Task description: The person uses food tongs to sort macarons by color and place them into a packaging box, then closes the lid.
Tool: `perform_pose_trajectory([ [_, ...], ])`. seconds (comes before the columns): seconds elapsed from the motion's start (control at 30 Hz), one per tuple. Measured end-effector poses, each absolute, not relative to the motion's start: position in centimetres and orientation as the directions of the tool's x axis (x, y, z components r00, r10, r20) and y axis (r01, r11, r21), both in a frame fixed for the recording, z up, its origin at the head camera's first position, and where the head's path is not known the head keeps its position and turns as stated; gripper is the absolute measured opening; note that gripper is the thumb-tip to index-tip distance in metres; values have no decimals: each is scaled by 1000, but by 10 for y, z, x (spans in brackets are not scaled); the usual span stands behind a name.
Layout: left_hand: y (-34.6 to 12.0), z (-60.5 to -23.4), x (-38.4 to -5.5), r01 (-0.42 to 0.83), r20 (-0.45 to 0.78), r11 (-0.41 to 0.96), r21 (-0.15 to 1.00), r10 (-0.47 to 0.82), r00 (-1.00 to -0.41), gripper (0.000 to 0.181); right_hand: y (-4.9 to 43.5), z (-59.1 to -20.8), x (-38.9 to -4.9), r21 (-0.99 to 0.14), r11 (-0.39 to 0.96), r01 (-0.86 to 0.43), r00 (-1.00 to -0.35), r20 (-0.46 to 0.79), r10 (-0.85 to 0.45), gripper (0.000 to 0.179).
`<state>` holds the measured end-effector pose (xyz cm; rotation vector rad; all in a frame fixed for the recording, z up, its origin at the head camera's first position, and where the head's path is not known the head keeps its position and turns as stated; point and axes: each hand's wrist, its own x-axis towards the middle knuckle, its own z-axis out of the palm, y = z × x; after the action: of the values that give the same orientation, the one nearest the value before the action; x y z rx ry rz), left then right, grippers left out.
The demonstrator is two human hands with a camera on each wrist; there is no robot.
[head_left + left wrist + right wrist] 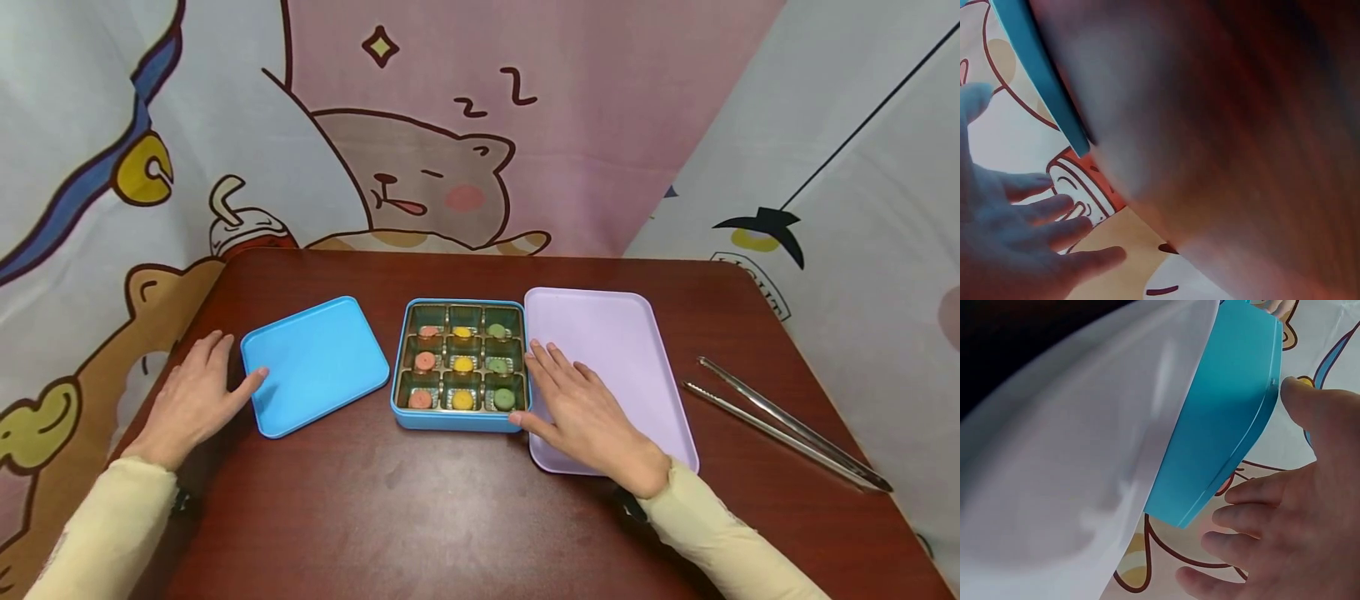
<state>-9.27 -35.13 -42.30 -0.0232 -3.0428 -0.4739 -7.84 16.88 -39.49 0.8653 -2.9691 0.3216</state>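
Observation:
A blue box (465, 423) stands mid-table with a gold divided insert. Small round pieces sit in its compartments: pink ones (424, 361) on the left, yellow ones (462, 364) in the middle, green ones (504, 399) on the right. My left hand (197, 400), fingers extended, is at the left edge of a flat blue lid (315, 367); its thumb overlaps the lid in the head view. My right hand (588, 417) is spread above a lilac tray (660, 400), thumb by the box's near right corner. In the right wrist view, its fingers (1241, 519) are straight and hold nothing.
Metal tongs (787, 425) lie on the right side of the brown table (360, 517), angled toward its right edge. The tray stands close against the box's right side. A cartoon-printed cloth (600, 125) hangs behind the table.

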Motion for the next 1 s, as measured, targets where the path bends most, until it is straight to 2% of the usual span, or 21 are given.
perform_pose_trajectory([
  [0.27, -361, -423, -94, -12, -112, 963, 268, 19, -994, 97, 168, -396, -78, -181, 824, -536, -844, 91, -529, 88],
  [0.5, -359, -420, -100, -23, -214, 972, 236, 29, -976, 94, 167, -396, -78, -182, 826, -534, -845, 76, -530, 89],
  [0.67, -357, -418, -106, -21, -234, 973, 231, 35, -972, 83, 167, -397, -78, -182, 829, -528, -848, 63, -526, 90],
  [0.83, -355, -414, -109, -21, -223, 961, 276, 43, -974, 69, 166, -397, -79, -188, 831, -523, -850, 51, -524, 90],
  [1.0, -351, -410, -109, -75, -206, 944, 323, -7, -979, 66, 166, -398, -79, -191, 830, -523, -850, 50, -524, 90],
])
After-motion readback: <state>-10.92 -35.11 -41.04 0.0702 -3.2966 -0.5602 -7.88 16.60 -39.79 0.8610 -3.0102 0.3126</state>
